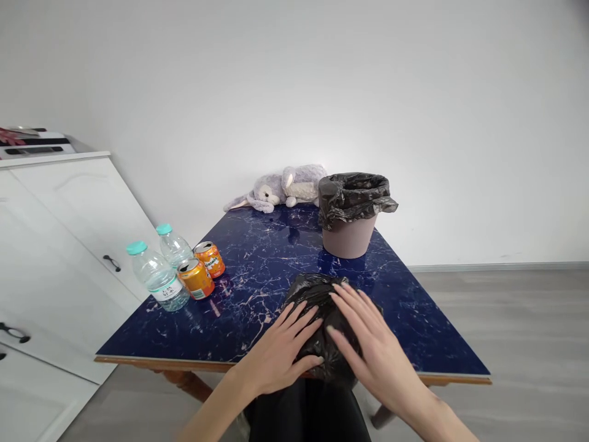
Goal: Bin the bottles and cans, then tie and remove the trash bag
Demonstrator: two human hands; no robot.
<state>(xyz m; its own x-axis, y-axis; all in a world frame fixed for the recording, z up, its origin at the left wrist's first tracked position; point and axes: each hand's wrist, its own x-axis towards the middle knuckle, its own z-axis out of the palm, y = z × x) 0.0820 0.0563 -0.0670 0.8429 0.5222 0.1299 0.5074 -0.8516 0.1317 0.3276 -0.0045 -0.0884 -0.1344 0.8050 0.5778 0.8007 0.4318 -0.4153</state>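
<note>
A black plastic bag [329, 322] lies bunched at the near edge of the table, part of it overhanging the front. My left hand [289, 350] rests on its left side, fingers stretched out and apart. On the right side of the bag lies my right hand [365, 337], also with fingers extended and the thumb spread away. Both palms face down, and neither hand grips the plastic. What the bag holds, if anything, is hidden. Beyond it stands a pinkish-grey bin [350, 238] lined with another black bag [352, 196] folded over its rim.
Two clear bottles with teal caps, a nearer bottle [156, 279] and a farther bottle [175, 245], stand left beside two orange soda cans [197, 279]. A plush rabbit [285, 186] lies at the back of the blue marbled table [257, 245]. White cabinets [59, 245] flank the left.
</note>
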